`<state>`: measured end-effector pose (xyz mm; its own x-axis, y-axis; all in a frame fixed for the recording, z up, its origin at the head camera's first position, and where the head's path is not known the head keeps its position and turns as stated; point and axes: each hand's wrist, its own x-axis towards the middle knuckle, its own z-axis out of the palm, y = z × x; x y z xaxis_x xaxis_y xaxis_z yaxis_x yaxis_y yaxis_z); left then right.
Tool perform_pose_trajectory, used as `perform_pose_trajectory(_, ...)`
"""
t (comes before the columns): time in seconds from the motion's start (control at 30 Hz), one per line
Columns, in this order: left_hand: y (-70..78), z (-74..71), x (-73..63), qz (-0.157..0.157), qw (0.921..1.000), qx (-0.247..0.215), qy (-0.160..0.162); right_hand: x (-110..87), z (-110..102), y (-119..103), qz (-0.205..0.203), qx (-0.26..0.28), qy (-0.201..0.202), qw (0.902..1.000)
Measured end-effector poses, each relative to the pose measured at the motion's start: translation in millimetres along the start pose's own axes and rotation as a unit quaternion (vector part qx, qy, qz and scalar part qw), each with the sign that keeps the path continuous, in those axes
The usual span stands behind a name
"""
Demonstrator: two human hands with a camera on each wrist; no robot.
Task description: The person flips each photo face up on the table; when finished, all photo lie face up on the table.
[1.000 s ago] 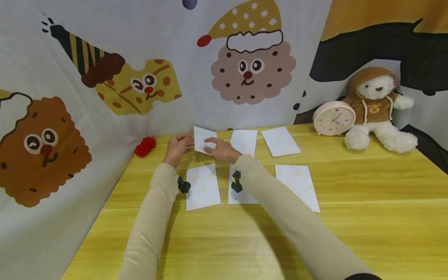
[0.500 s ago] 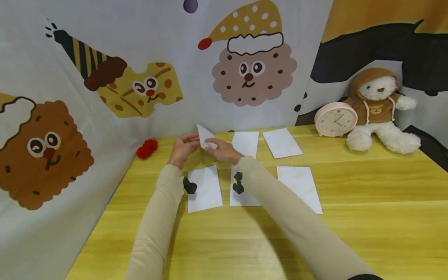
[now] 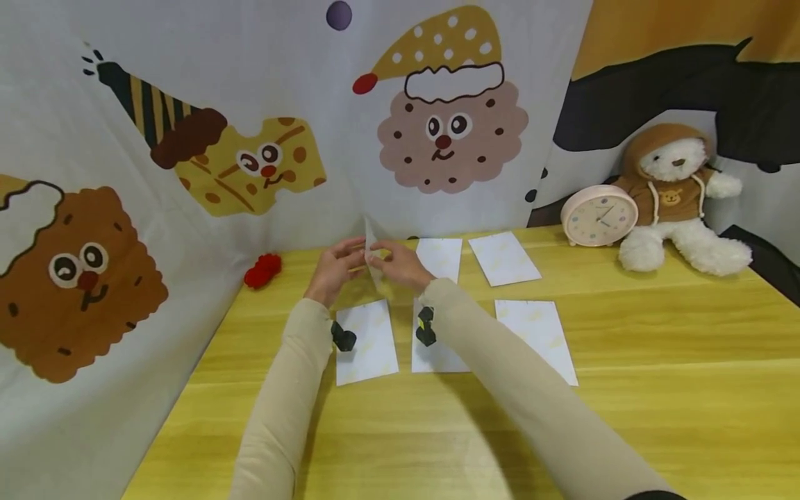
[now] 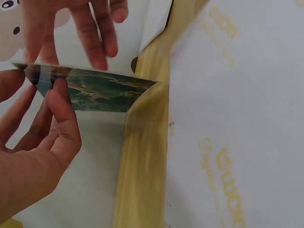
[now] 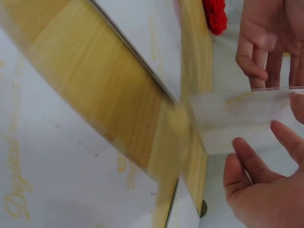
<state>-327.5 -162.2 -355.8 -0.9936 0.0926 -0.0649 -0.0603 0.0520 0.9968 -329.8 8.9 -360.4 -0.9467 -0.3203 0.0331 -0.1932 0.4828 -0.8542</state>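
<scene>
A thin photo print (image 3: 371, 253) stands upright, nearly edge-on in the head view, between my two hands at the back of the table. Its glossy dark green picture side (image 4: 97, 90) faces my left hand (image 3: 335, 267). The white back (image 5: 237, 111), with faint yellow lettering, faces my right hand (image 3: 400, 264). In the left wrist view, left fingertips (image 4: 59, 88) bear on the picture side near the upper end. From the other side, the right hand's thumb and fingers meet the print, some right fingers (image 4: 99, 54) reaching past its edge.
Several prints lie white side up: a left one (image 3: 365, 340), a middle one (image 3: 437, 347) partly under my right sleeve, a right one (image 3: 540, 340), and two behind (image 3: 439, 257). A red knitted item (image 3: 262, 271), pink clock (image 3: 600, 215) and plush bear (image 3: 678, 194) stand near the cartoon curtain.
The print has turned from showing its white back to nearly edge-on in the head view. My left hand has moved right, closer to the right hand, which has stayed about in place.
</scene>
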Motion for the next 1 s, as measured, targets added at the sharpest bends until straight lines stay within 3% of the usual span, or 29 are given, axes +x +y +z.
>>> perform_pose_trajectory(0.33,-0.6,5.0,-3.2,0.027,0.9994,0.015,-0.016,1.2,-3,-4,0.001,0.056,0.013,0.9984)
perform_pose_trajectory(0.57,2.3,6.3,-6.7,0.019,0.9942,0.088,-0.058,-3.0,-3,0,-0.030,0.047,0.029,0.9980)
perform_pose_trajectory(0.77,2.9,13.1,-3.0,0.020,0.9924,0.118,-0.026,-0.3,-5,3,-0.055,0.061,0.047,0.9955)
perform_pose_trajectory(1.0,3.0,18.0,-3.2,0.038,0.9857,0.164,-0.005,-5.0,-5,2,-0.032,0.067,0.045,0.9962)
